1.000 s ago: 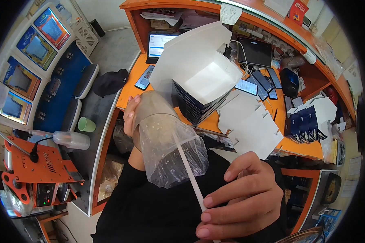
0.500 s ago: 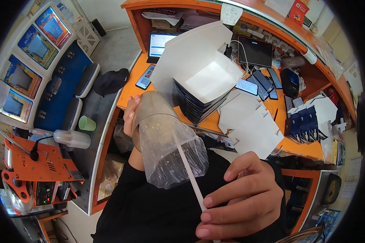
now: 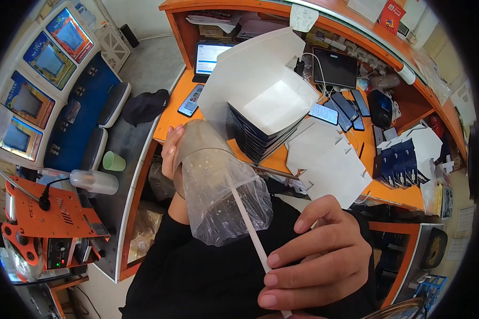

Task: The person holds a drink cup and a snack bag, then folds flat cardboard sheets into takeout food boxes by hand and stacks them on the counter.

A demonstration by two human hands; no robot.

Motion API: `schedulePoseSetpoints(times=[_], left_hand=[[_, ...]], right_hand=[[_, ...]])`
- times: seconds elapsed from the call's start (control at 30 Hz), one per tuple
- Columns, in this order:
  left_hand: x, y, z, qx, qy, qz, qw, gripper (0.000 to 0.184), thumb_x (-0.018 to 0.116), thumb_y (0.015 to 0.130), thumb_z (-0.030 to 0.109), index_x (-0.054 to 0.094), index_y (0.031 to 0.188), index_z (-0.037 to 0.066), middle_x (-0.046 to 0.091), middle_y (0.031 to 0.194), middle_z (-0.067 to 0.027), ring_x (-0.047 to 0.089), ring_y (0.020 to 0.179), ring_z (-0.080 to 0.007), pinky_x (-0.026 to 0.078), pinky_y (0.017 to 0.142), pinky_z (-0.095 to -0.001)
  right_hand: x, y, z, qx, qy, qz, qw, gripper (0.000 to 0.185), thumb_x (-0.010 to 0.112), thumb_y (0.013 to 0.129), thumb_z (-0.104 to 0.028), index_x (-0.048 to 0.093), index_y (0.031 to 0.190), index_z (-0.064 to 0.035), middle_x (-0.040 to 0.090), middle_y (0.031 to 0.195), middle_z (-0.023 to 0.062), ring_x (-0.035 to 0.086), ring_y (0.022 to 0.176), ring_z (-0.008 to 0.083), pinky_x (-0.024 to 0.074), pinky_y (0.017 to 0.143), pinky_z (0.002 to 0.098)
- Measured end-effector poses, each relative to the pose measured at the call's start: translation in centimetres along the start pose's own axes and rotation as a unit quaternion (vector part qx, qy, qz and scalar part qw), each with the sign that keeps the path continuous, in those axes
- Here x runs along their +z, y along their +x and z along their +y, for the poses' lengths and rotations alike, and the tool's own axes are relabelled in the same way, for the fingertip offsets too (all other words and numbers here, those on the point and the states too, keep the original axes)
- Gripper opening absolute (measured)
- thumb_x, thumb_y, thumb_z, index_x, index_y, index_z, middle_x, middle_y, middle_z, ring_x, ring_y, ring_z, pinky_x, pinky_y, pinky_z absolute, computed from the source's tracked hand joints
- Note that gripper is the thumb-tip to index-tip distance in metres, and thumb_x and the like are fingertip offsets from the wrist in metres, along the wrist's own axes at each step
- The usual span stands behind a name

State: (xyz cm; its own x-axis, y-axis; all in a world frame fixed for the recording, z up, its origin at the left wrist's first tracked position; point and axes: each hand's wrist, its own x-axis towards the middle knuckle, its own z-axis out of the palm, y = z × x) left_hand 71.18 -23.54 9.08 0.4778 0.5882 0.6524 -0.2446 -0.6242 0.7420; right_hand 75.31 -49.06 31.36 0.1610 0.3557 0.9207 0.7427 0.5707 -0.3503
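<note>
My left hand [image 3: 170, 151] is wrapped round a translucent, greyish plastic cup [image 3: 201, 139], tilted with its mouth toward me. A clear plastic bag [image 3: 231, 218] lines the cup and hangs out over its rim, with small pale specks on the film. In my right hand [image 3: 319, 254], at the lower right, is a long, thin, pale stick [image 3: 250, 226], held between thumb and fingers. Its far end reaches into the bag's opening; what is at that tip is hard to make out through the film.
Behind the cup, stacked white-and-navy cartons [image 3: 274, 109] stand on the orange desk [image 3: 396, 191], beside flattened cardboard [image 3: 327, 159] and several phones [image 3: 346, 111]. To the left are a black cap [image 3: 145, 108], a green cup [image 3: 114, 161], nested clear cups [image 3: 95, 182] and an orange machine [image 3: 53, 210].
Hardly anything differs. My right hand and the stick have shifted very slightly, and the bag's loose edge has moved a little. My left hand keeps its hold on the cup.
</note>
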Motion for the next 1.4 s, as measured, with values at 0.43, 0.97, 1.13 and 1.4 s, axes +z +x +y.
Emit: schedulePoseSetpoints(times=[0.43,0.97,1.13,1.4], left_hand=[[-0.6,-0.1,0.0,-0.002,0.004,0.000,1.000,0.082,0.082,0.074,0.021,0.031,0.134,0.005,0.050,0.128,-0.0253,0.057,0.115,-0.0357,0.043,0.104,-0.0497],[-1.0,-0.2,0.0,-0.006,0.007,0.002,1.000,0.083,0.083,0.073,0.022,0.031,0.135,0.005,0.050,0.128,-0.0252,0.057,0.115,-0.0357,0.043,0.104,-0.0500],[-1.1,-0.5,0.1,-0.008,0.010,0.003,1.000,0.084,0.083,0.072,0.022,0.030,0.135,0.005,0.050,0.128,-0.0252,0.057,0.115,-0.0357,0.042,0.104,-0.0501],[-1.5,-1.0,0.4,-0.010,0.015,0.007,1.000,0.084,0.084,0.072,0.023,0.030,0.135,0.005,0.050,0.128,-0.0251,0.057,0.115,-0.0357,0.042,0.104,-0.0502]], right_hand=[[-0.4,-0.4,1.1,-0.063,0.014,-0.040,0.997,0.018,0.072,0.079,-0.016,0.076,0.092,-0.0038,0.068,0.089,0.0073,0.065,0.076,0.0187,0.0412,0.076,0.0348],[0.5,-0.4,0.7,-0.031,0.009,0.005,0.999,0.018,0.072,0.078,-0.017,0.076,0.090,-0.0047,0.069,0.087,0.0070,0.066,0.075,0.0184,0.0421,0.074,0.0345],[0.3,-0.1,0.1,0.006,0.021,0.007,1.000,0.018,0.072,0.078,-0.017,0.076,0.090,-0.0044,0.068,0.087,0.0072,0.065,0.075,0.0186,0.0420,0.074,0.0344],[-0.3,-0.5,0.9,-0.037,0.025,-0.032,0.998,0.019,0.072,0.080,-0.018,0.076,0.092,-0.0043,0.068,0.088,0.0068,0.065,0.075,0.0187,0.0414,0.074,0.0340]])
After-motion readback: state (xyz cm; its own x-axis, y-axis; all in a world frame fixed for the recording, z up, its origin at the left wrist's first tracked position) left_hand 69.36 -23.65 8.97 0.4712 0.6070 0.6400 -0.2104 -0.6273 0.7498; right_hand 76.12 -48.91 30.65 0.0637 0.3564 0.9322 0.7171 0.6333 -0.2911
